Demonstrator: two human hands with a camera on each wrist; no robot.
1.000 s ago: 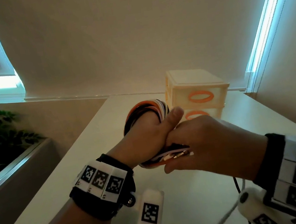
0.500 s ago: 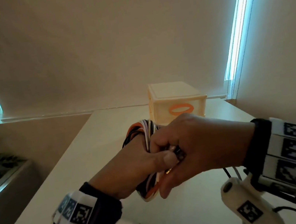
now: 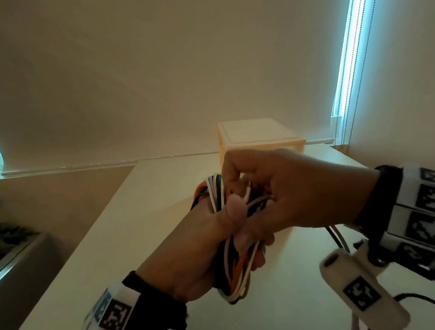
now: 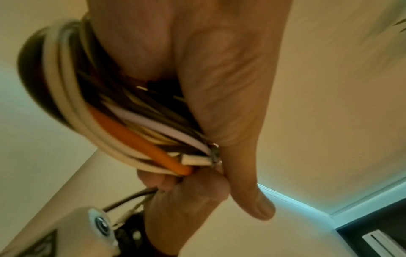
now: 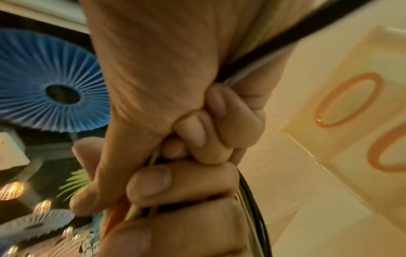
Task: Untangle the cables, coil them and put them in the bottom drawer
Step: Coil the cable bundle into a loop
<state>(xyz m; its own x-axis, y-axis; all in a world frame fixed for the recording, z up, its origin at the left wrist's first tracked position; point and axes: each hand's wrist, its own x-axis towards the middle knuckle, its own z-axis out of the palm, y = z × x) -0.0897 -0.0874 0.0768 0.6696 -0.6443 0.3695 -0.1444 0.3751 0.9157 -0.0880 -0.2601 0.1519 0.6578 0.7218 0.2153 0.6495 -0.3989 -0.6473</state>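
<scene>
Left hand, centre of head view: grip wrapped tight round the coil of orange, white and black cables, thumb pressed along the strands. Likely so the loops cannot spring apart.

Right hand, just right of it and touching: fingers curled in, pinching a loose white end against the bundle. Judged to be tucking or winding the tail to lock the coil. Left wrist view shows a plug end lying against the thumb base.

Coil held in the air above the desk, not resting on it.

Drawer box stands at the desk's far end, upper centre, partly behind the right hand. Right wrist view shows two orange ring handles at right. Whether the bottom drawer is open: cannot tell.
</scene>
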